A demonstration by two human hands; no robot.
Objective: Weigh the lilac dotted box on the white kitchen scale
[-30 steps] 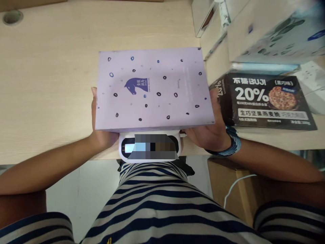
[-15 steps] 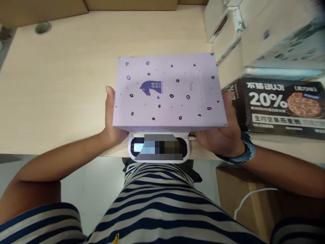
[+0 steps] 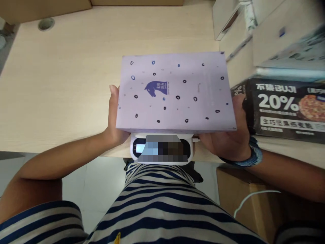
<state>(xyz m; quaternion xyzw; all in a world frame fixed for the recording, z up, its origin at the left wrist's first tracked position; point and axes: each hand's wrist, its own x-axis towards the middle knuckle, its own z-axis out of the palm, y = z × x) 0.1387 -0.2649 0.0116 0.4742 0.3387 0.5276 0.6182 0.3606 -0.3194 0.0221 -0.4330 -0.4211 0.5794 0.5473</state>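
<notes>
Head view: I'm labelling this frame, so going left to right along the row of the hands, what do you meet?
Left hand → lilac box resting over the white scale → right hand → black food box.

Readable text in your view: the black box on the right shows a large white "20%", a top line that reads roughly "BUJI" after Chinese characters, and a white strip of Chinese print below it. The lilac box carries a dark blue horse-head logo with small characters, too small to read. The scale display is blurred out.
</notes>
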